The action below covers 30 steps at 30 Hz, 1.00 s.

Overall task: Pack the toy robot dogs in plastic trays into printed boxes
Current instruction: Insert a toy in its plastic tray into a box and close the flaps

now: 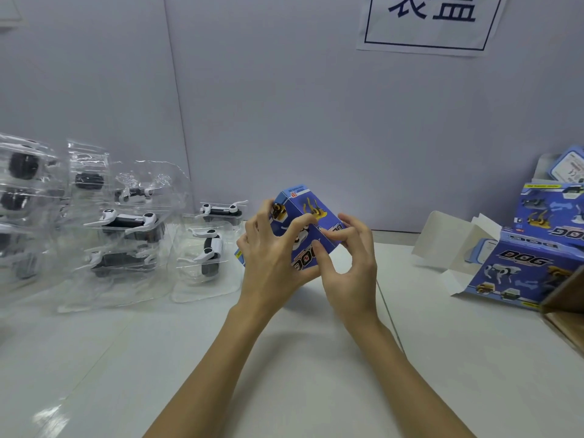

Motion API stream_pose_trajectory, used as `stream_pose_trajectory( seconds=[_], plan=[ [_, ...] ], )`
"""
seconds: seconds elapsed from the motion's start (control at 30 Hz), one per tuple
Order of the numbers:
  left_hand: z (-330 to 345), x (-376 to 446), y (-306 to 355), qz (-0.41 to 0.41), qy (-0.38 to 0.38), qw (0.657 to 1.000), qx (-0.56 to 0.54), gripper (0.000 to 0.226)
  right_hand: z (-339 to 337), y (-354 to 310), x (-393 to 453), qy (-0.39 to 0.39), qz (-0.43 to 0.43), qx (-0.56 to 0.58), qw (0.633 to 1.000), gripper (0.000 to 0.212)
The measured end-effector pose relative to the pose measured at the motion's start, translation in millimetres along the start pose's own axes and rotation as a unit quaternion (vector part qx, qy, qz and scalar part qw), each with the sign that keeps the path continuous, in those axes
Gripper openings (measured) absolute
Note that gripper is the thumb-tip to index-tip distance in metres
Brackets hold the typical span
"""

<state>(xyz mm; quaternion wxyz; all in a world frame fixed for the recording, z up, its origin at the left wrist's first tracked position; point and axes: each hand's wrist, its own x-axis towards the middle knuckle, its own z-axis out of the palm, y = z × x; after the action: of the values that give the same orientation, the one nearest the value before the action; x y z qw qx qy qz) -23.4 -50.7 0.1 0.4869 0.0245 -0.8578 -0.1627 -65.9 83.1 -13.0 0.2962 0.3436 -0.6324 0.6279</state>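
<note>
Holding a blue box [303, 229] up over the white counter [284, 358], you have both hands on it. Your left hand [268, 257] curls round the left side of the box, with the fingers bent over its top and front. Your right hand [350, 260] pinches the right side, thumb below and fingers above. So each grip is closed on the box. The box is tilted, and you can see "DOG" and dog pictures printed on it.

To your left, clear trays [120, 226] with toy dogs sit on the counter. Some are piled up near the wall [284, 105]. One tray [205, 257] lies just beside your left hand, and its white and black dog [210, 245] shows through the plastic.

To your right, more boxes [524, 267] lie on the counter with their flaps open. One more stands behind them. A brown carton [565, 308] peeks in at the right edge. A white sign [433, 20] with dark letters hangs on the wall above.
</note>
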Motion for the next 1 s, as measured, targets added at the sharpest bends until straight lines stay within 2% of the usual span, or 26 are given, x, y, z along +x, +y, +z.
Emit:
stream_pose_trajectory(
  seconds=[0.13, 0.2, 0.33, 0.4, 0.5, 0.57, 0.63, 0.7, 0.73, 0.77, 0.8, 0.83, 0.87, 0.9, 0.97, 1.0],
  plan=[
    [-2, 0, 1, 0.007, -0.009, 1.000, 0.006, 0.089, -3, 3, 2, -0.024, 0.016, -0.054, 0.998, 0.034],
    [-2, 1, 3, 0.009, -0.007, 1.000, 0.013, 0.086, -3, 3, 1, -0.029, 0.018, -0.076, 0.997, 0.038],
    [0, 1, 3, -0.013, 0.022, 1.000, -0.001, 0.080, 1, -2, 1, -0.033, 0.061, -0.023, 0.997, 0.035],
    [4, -3, 4, -0.010, 0.031, 0.999, -0.035, 0.083, 2, -3, 2, -0.035, 0.098, 0.003, 0.995, 0.047],
    [10, -6, 4, 0.023, 0.024, 0.995, -0.090, 0.104, -2, 1, 6, -0.064, 0.216, 0.099, 0.969, 0.083],
    [9, -8, 0, 0.062, -0.012, 0.988, -0.142, 0.115, -9, 8, 11, -0.089, 0.233, 0.116, 0.962, 0.080],
    [6, -7, -6, 0.049, -0.073, 0.965, -0.246, 0.119, -18, 14, 13, -0.082, 0.222, 0.121, 0.964, 0.076],
    [4, -3, -7, -0.083, -0.071, 0.927, -0.358, 0.100, -26, 19, 18, -0.080, 0.208, 0.119, 0.968, 0.075],
    [6, -1, -6, -0.194, -0.046, 0.888, -0.414, 0.086, -31, 20, 20, -0.088, 0.203, 0.121, 0.968, 0.075],
    [8, 2, -8, -0.321, -0.030, 0.821, -0.471, 0.075, -36, 22, 23, -0.101, 0.200, 0.128, 0.966, 0.075],
    [9, 4, -12, -0.431, -0.030, 0.737, -0.520, 0.071, -40, 21, 26, -0.115, 0.203, 0.144, 0.962, 0.076],
    [10, 5, -17, -0.499, -0.043, 0.663, -0.556, 0.072, -44, 20, 29, -0.135, 0.209, 0.161, 0.955, 0.077],
    [10, 5, -21, -0.530, -0.065, 0.615, -0.581, 0.073, -48, 20, 31, -0.162, 0.215, 0.174, 0.947, 0.079],
    [9, 3, -25, -0.537, -0.082, 0.586, -0.601, 0.071, -51, 21, 32, -0.190, 0.219, 0.173, 0.941, 0.083],
    [6, 2, -30, -0.534, -0.064, 0.551, -0.638, 0.057, -53, 21, 35, -0.219, 0.240, 0.133, 0.936, 0.099],
    [5, 1, -32, -0.526, -0.045, 0.547, -0.650, 0.050, -54, 23, 35, -0.224, 0.263, 0.118, 0.931, 0.108]
  ],
)
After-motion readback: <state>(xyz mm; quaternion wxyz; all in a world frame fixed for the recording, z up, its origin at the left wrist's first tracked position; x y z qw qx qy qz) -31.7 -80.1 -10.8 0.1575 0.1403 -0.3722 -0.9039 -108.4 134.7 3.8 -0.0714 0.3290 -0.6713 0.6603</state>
